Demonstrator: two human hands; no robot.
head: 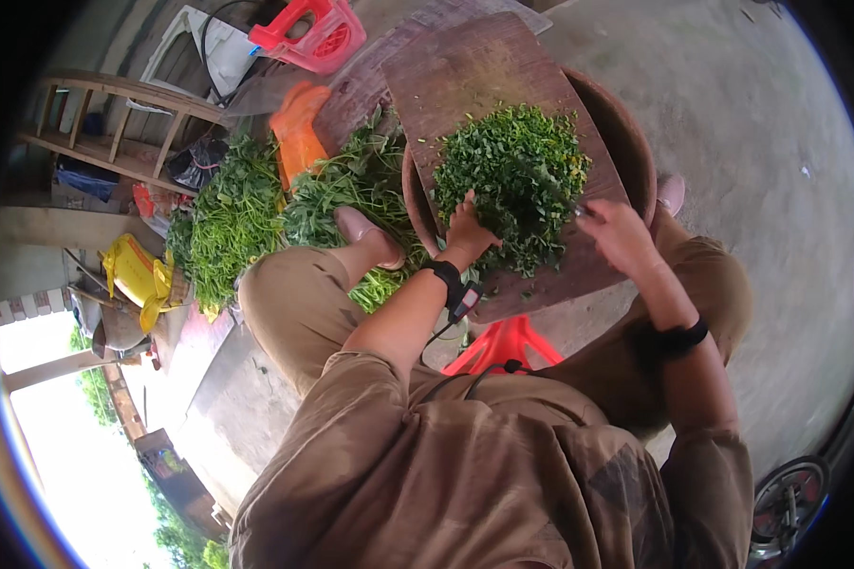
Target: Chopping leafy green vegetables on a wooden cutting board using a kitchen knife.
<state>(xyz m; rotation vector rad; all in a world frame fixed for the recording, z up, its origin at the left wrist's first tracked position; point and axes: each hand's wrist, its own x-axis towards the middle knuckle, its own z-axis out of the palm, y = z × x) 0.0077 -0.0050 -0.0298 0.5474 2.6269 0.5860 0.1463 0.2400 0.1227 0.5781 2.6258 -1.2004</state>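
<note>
A heap of chopped leafy greens (512,156) covers the middle of a worn wooden board (462,78). The board lies across the rim of a large round reddish-brown tub (630,135). At the heap's near left side, my left hand (472,231) presses down and grips some of the greens, its fingertips partly sunk among the leaves. My right hand (618,233), on the right side of the board, is closed around the handle of a knife (581,211). The knife's dark blade reaches left into the heap, blurred and hard to tell from the leaves.
Uncut leafy stems (228,227) are piled on the floor at left, beside orange rubber gloves (300,131). My foot in a pink shoe (363,231) rests among stems. Beyond are a red plastic stool (320,35), a wooden ladder (121,128) and a yellow bag (134,267).
</note>
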